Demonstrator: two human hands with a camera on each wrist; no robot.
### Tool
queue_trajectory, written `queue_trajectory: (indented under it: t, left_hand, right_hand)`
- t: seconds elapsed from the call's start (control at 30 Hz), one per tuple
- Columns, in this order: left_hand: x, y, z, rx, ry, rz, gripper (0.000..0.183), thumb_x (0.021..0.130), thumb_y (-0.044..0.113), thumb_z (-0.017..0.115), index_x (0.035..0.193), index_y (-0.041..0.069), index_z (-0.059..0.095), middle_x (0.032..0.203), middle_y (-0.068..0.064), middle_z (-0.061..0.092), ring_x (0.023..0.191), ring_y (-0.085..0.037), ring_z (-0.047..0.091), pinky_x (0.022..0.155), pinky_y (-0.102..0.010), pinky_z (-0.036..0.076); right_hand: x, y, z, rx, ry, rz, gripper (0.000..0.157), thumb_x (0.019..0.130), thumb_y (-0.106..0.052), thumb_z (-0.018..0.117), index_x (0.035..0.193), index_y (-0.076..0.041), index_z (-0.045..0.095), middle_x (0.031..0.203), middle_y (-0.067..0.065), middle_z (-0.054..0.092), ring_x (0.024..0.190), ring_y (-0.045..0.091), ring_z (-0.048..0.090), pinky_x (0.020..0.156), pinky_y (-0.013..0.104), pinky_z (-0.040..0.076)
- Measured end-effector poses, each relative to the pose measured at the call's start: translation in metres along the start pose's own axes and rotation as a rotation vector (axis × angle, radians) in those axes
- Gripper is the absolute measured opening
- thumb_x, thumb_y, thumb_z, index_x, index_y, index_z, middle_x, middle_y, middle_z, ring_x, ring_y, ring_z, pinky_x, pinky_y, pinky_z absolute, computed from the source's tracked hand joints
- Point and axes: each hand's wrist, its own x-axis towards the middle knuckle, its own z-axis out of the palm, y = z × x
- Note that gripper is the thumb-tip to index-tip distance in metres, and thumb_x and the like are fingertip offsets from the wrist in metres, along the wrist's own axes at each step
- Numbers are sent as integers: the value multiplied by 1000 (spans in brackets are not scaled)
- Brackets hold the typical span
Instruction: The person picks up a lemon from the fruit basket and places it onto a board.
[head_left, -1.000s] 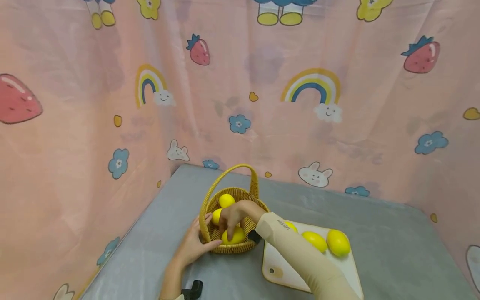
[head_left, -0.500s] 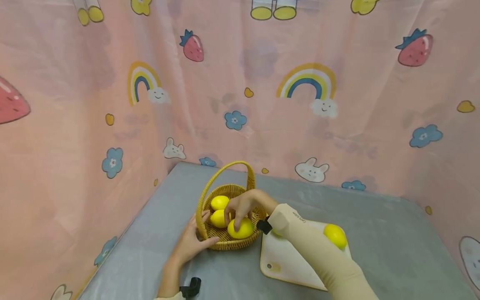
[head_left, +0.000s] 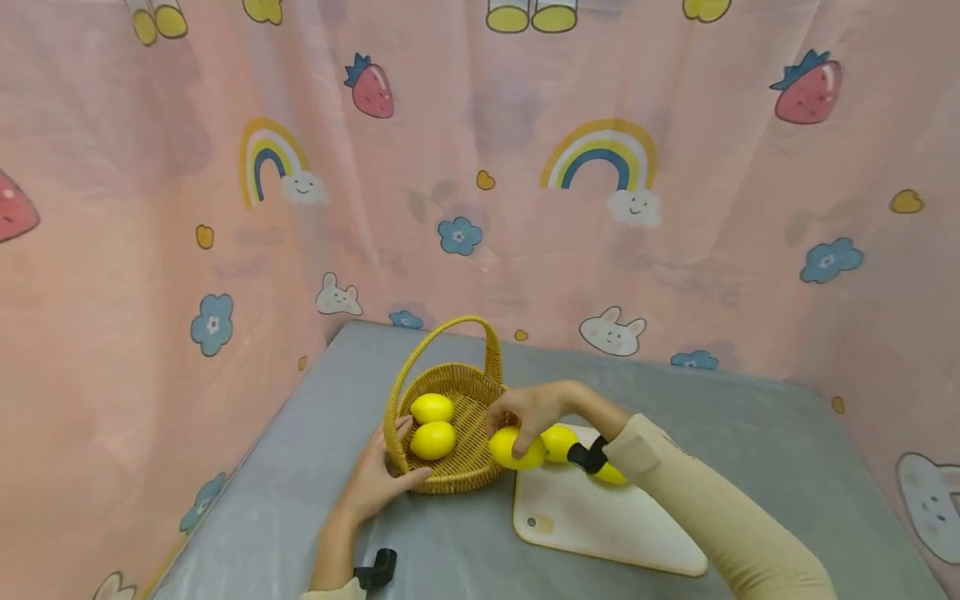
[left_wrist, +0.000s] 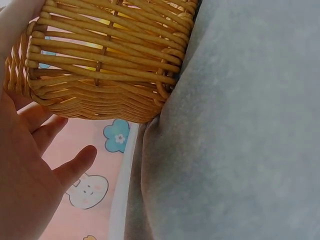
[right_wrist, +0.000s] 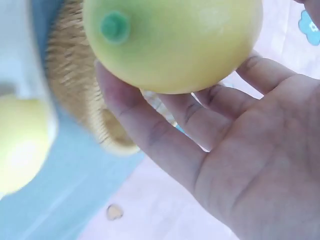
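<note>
Between the basket and the board, my right hand (head_left: 528, 414) grips a yellow lemon (head_left: 512, 452) from above; its green tip shows in the right wrist view. My left hand (head_left: 378, 471) holds the near left side of a wicker basket (head_left: 471, 481), thumb at the front rim and fingers by the handle's foot. Inside the basket's left half, two lemons lie one behind the other: a far lemon (head_left: 432, 407) and a near lemon (head_left: 433, 440). In the left wrist view the left hand (left_wrist: 30, 165) is beside the basket's woven wall (left_wrist: 105, 65).
A white cutting board (head_left: 592, 525) lies right of the basket. On its far part are a lemon (head_left: 558, 440) and another lemon (head_left: 611, 474), partly covered by my right wrist. A grey cloth (head_left: 750, 467) covers the table; a pink printed curtain (head_left: 525, 267) hangs behind.
My right hand has lifted a lemon out of the basket and carried it right, towards the cutting board. The left hand stays at the basket. The head view has shifted slightly.
</note>
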Motion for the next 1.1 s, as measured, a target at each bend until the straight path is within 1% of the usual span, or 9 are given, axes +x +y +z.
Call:
queue_trajectory:
  t: [0.07, 0.2, 0.3, 0.5, 0.63, 0.73, 0.9, 1.0, 1.1]
  left_hand:
    - [0, 0, 1, -8, -4, -6, 88, 80, 35, 85, 151, 4, 43, 154, -13, 38, 144, -36, 29, 112, -64, 25]
    - [-1, 1, 0, -12, 1, -5, 88, 80, 34, 85, 150, 3, 42, 154, -14, 38, 144, -38, 29, 111, -66, 25]
    - [-2, 2, -1, -1, -5, -1, 88, 80, 34, 85, 150, 2, 42, 154, -14, 38, 144, -39, 28, 110, -67, 25]
    - [-1, 4, 1, 14, -6, -2, 88, 80, 35, 85, 150, 2, 43, 153, -14, 39, 144, -39, 28, 111, -67, 24]
    - [-2, 4, 1, 19, -8, 0, 88, 81, 34, 84, 150, 1, 42, 154, -16, 38, 143, -42, 28, 109, -69, 25]
    - [-2, 4, 2, 14, -8, 3, 87, 81, 33, 84, 150, 1, 42, 154, -16, 37, 144, -42, 26, 109, -70, 23]
    - [-1, 3, 0, 18, -3, 12, 87, 81, 34, 84, 151, 2, 41, 155, -14, 36, 146, -40, 22, 109, -70, 21]
    - [0, 4, -1, 29, -4, 22, 88, 81, 35, 84, 150, 1, 42, 155, -14, 37, 148, -39, 20, 110, -70, 20]
    - [0, 5, 0, 36, -9, 26, 88, 80, 34, 85, 149, 0, 43, 155, -14, 37, 148, -38, 18, 110, -70, 19]
  right_hand:
    - [-15, 7, 6, 13, 29, -22, 38, 78, -7, 76, 114, -5, 65, 102, -5, 63, 93, 13, 57, 84, 26, 49]
    - [-43, 21, 18, 24, 109, -31, 36, 77, -8, 76, 111, -6, 65, 103, -4, 64, 96, 18, 59, 83, 28, 51]
    - [-64, 30, 28, 40, 165, -1, 37, 77, -8, 76, 112, -6, 65, 105, -3, 62, 97, 21, 57, 83, 30, 51]
    - [-107, 39, 50, 87, 242, 50, 41, 80, -9, 76, 118, -4, 61, 114, 2, 58, 104, 23, 54, 89, 35, 49]
    - [-134, 46, 68, 120, 299, 80, 43, 81, -10, 77, 119, -3, 59, 115, 4, 56, 102, 24, 52, 86, 34, 49]
    - [-153, 53, 84, 122, 366, 120, 44, 82, -14, 77, 120, -1, 59, 115, 5, 56, 100, 22, 52, 83, 33, 49]
    - [-176, 61, 108, 156, 489, 205, 46, 83, -18, 77, 118, 6, 59, 106, 6, 56, 92, 22, 51, 76, 33, 48]
    - [-183, 67, 123, 175, 561, 260, 43, 83, -16, 78, 114, 8, 61, 99, 7, 58, 86, 21, 52, 70, 30, 48]
    - [-187, 72, 136, 192, 618, 331, 37, 83, -16, 77, 108, 7, 63, 93, 7, 59, 81, 20, 52, 65, 30, 47]
